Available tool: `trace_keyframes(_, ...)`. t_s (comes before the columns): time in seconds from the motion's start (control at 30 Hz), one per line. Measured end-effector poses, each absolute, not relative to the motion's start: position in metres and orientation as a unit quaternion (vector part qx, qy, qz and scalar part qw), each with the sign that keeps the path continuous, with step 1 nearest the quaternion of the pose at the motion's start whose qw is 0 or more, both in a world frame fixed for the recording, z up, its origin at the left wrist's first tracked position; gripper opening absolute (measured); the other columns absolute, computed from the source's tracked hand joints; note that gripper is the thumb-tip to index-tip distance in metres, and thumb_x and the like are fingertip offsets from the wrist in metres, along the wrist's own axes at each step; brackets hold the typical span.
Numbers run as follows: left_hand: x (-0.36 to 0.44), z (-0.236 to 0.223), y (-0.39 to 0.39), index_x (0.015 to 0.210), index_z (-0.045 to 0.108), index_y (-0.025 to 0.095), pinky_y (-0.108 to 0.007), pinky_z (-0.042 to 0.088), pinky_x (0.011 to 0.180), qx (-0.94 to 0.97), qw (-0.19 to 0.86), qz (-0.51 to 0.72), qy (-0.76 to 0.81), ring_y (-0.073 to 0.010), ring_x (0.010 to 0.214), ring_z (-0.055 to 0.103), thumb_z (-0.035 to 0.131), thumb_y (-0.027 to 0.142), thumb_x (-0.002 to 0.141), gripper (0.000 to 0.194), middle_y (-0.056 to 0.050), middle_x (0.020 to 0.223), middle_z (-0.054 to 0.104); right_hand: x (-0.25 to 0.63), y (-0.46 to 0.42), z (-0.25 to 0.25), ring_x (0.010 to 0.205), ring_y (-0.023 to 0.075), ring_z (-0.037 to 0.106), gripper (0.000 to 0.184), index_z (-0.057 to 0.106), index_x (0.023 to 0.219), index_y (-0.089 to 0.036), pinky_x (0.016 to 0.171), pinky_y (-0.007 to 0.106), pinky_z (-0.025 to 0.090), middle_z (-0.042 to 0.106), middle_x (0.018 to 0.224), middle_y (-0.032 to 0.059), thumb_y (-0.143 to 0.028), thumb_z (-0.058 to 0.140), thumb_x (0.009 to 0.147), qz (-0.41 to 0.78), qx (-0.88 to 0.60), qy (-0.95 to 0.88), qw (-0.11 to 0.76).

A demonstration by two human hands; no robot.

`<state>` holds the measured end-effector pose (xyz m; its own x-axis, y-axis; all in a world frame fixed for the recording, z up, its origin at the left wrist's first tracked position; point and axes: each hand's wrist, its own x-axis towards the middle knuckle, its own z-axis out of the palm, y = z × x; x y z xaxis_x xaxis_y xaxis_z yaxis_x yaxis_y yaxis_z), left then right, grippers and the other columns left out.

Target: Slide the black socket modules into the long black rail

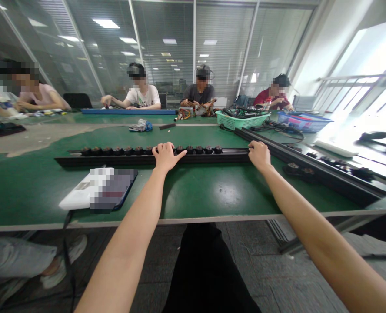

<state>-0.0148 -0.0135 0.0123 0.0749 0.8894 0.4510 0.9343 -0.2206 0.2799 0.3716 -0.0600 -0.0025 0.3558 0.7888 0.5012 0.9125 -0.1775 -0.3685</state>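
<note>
A long black rail [134, 161] lies crosswise on the green table, with a row of small round black parts [118, 151] along its top. My left hand [165, 157] grips the rail near its middle. Its fingers curl over the round parts and hide some of them, while the thumb stretches out to the right. At the right end of the rail, my right hand [260, 155] is closed, fingers wrapped round the end. The fingertips of that hand are partly hidden.
A second black rail [297, 163] runs diagonally at right, loose round parts beside it. A white device and a dark phone-like slab [126, 189] lie front left. Farther back are a green basket [241, 120], a blue basket [305, 123] and a crumpled cloth [141, 126]. Several people sit opposite.
</note>
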Motion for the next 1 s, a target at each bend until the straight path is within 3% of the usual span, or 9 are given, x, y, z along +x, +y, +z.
trace_keyframes(1.0,-0.0150,0.0111,-0.0119,0.118,0.056,0.023,-0.053,0.026,0.121,-0.729,0.049,-0.274,-0.626,-0.0361,0.139,0.048,0.061,0.068,0.097,0.050,-0.015,0.133,0.066,0.3775,-0.0602,-0.0019,0.106,0.0288,0.069,0.031,0.080,0.111,-0.018,0.096,0.039,0.051,0.075,0.122,0.0149,-0.014,0.054,0.093,-0.091,-0.759,-0.547,0.341)
